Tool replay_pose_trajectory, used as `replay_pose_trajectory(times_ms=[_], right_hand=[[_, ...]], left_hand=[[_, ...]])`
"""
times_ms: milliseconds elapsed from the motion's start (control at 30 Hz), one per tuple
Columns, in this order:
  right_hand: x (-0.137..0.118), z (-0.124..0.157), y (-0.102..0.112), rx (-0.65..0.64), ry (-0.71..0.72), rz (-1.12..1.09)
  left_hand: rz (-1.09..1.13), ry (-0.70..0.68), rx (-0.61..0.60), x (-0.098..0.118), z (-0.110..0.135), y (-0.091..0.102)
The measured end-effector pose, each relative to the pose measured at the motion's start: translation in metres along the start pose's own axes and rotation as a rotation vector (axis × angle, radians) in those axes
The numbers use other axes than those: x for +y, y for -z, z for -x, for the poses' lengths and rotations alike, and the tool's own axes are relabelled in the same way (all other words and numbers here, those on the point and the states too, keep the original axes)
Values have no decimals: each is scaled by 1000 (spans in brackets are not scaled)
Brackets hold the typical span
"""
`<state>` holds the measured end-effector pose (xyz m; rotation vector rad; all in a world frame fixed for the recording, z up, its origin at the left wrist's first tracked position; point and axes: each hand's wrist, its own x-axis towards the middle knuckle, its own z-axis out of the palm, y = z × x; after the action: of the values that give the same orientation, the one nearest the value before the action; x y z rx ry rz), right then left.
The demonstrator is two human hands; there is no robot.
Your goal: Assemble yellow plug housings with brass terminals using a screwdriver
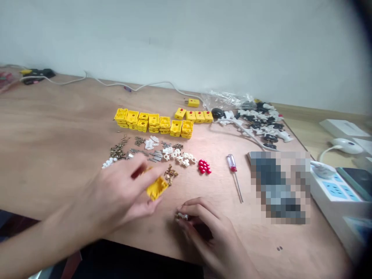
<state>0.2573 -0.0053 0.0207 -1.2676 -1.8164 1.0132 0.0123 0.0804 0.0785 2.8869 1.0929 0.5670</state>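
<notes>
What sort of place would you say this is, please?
Probably a small assembly workbench: a plywood table holds sorted metal parts, rows of yellow plastic housings, and a red-handled screwdriver.

The left hand (116, 193) is pinching a yellow plastic block (157, 188), and the right hand (203, 232) is gripping a small white piece (182, 216) just beside it. Rows of yellow blocks (154, 124) are sitting at twelve o'clock on the wooden surface (58, 128), with a screwdriver (231, 162) lying at two o'clock.
</notes>
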Motion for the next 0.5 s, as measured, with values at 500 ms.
replay_pose_trajectory(times_ms=[500], right_hand=[[-14,-7,-21,83,168,175]], left_hand=[[340,180,71,30,69,-42]])
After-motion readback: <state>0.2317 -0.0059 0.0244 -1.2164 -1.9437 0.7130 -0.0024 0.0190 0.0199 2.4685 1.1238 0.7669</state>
